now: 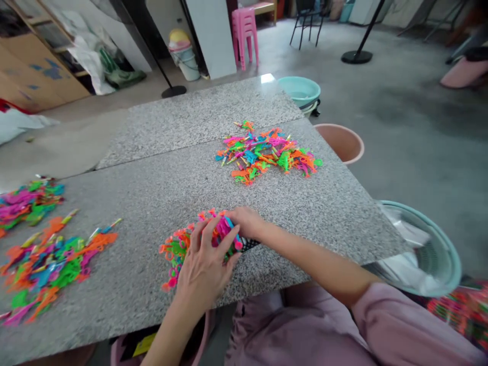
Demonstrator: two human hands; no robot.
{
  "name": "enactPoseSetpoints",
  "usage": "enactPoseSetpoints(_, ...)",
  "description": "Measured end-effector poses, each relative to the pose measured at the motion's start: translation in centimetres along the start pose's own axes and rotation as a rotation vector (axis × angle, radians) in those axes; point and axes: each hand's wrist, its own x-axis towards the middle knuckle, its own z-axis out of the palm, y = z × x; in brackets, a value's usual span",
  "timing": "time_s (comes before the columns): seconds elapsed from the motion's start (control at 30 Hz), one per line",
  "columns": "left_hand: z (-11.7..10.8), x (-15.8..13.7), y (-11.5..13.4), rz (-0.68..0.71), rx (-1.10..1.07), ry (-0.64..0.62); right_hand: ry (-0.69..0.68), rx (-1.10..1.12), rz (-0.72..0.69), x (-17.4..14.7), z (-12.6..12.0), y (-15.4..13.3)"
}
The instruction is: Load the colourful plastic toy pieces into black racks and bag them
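Note:
Bright plastic toy pieces with round cup-like ends (177, 249), in orange, green, pink and blue, are bunched at the table's near edge. My left hand (206, 254) is bent over the bunch, its fingers curled round the pink and blue pieces. From the right, my right hand (246, 222) reaches against the far side of the same pieces; its fingertips are mostly hidden among them. Part of a black mesh basket (249, 244) shows beneath my right wrist. How much of the bunch lies in that basket is hidden.
Across the speckled stone table (160, 188) lie a heap of colourful toy guns (267, 152) and more toy heaps at left (57, 259). Beside its right edge stand a brown tub (341, 142) and a green basket with plastic bags (438, 254). A pink bin (202, 340) is below.

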Motion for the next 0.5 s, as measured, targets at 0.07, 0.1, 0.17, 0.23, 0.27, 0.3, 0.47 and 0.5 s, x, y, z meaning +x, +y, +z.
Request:
enactPoseSetpoints(0.07,0.1,0.2,-0.2,0.004,0.013,0.003,0.015,0.005,-0.032,-0.1,0.5,-0.1)
enactPoseSetpoints(0.1,0.1,0.4,-0.2,-0.002,0.017,0.014,0.034,0.022,-0.048,-0.5,0.9,0.1)
enactPoseSetpoints(0.17,0.2,0.5,-0.3,-0.004,0.024,0.033,0.109,0.082,-0.090,-1.9,1.5,1.2)
enactPoseSetpoints(0.23,0.3,0.5,-0.2,0.005,0.030,0.044,0.257,0.109,-0.067,-4.0,1.4,3.8)
enactPoseSetpoints(0.27,0.3,0.5,-0.2,0.009,0.032,0.049,0.353,0.084,-0.006,-5.1,0.8,5.6)
enactPoseSetpoints(0.3,0.4,0.5,-0.2,0.012,0.034,0.056,0.465,0.029,0.127,-6.1,-0.1,7.7)
enactPoseSetpoints(0.47,0.7,0.4,-0.6,0.075,0.056,0.103,0.486,-0.446,0.327,-7.4,-6.2,16.8)
enactPoseSetpoints(0.5,0.7,0.4,-0.7,0.104,0.064,0.091,0.412,-0.520,0.254,-7.0,-7.0,17.4)
